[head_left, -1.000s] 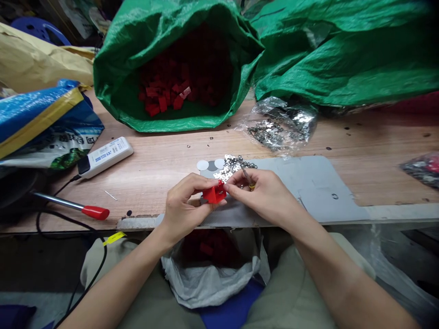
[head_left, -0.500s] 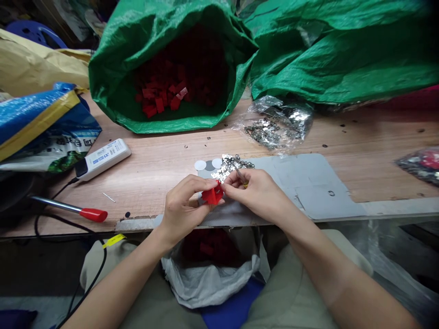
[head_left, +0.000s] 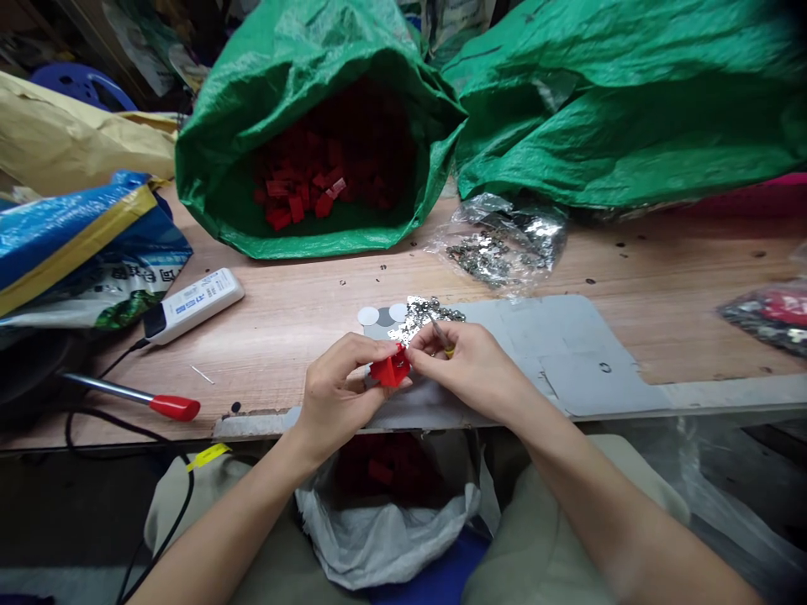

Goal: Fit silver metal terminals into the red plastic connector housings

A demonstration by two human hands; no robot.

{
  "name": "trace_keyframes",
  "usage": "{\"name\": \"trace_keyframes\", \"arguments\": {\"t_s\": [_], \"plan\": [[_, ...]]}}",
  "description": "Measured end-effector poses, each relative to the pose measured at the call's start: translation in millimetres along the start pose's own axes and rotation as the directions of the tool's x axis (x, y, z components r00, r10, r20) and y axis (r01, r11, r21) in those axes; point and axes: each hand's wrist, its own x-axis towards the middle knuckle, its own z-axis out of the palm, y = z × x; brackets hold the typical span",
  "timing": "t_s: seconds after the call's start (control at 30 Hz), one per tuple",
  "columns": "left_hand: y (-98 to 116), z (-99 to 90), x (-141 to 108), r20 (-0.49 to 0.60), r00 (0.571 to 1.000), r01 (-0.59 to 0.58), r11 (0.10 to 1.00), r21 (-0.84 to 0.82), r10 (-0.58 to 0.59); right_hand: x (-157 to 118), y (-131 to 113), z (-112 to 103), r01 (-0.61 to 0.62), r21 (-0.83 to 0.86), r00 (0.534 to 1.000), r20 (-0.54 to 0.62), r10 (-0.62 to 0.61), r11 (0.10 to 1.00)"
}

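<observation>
My left hand (head_left: pixel 344 382) is closed, with a small red plastic piece (head_left: pixel 389 370) pinched between thumb and fingers. My right hand (head_left: pixel 463 361) is closed too; its thumb and forefinger tips meet the right side of that red piece. Within the right hand lies a slim pointed metal tool (head_left: pixel 441 334) with a yellow part, its tip sticking up and away from the red piece. Whether the fingertips also pinch a tiny part, I cannot tell. Just beyond the hands, a heap of small shiny metal parts (head_left: pixel 421 316) rests on a grey sheet (head_left: pixel 504 336).
A green sack (head_left: pixel 303 244) of red pieces lies open at the back, beside another green sack (head_left: pixel 630 126). A clear bag of metal parts (head_left: pixel 498 252) sits before them. At left are a white device (head_left: pixel 195 304) and a red-tipped lever (head_left: pixel 175 407). Below hangs a white sack (head_left: pixel 391 538).
The view has shifted slightly, so the bench appears a little lower. Both hands remain together at the red piece, with only small finger movement.
</observation>
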Motion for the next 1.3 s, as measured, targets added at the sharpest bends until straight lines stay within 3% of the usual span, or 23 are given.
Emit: {"name": "trace_keyframes", "arguments": {"t_s": [0.2,0.4,0.57,0.8,1.1,1.3], "plan": [[-0.4,-0.3,-1.3,0.005,1.0,0.006,1.0,-0.003,-0.006,2.5,-0.4,-0.2,-0.016,0.036,0.999,0.031,0.015,0.999],[2.1,-2.4,-2.7,0.029,0.962,0.273,0.945,-0.182,-0.273,4.0,1.2,-5.2,-0.047,0.116,0.99,0.136,0.031,0.992],[6.6,-5.8,-7.0,0.16,0.926,0.366,0.914,-0.173,-0.341,-8.0,0.0,-25.6,-0.033,0.038,0.97,0.241,0.023,0.999],[5.1,-11.5,-13.8,0.268,0.951,0.144,0.987,0.067,-0.157,-41.0,4.4,-50.4,0.092,-0.252,0.929,0.369,0.008,0.963],[6.7,-11.3,-5.5,0.299,0.929,0.197,0.976,0.095,-0.217,-30.9,9.6,-28.1,0.176,-0.245,0.957,0.27,-0.107,0.953],[8.8,-10.9,-4.7,0.29,0.933,0.19,0.976,0.105,-0.213,-29.2,9.9,-27.0,0.1,-0.204,0.96,0.277,-0.041,0.974]]}}
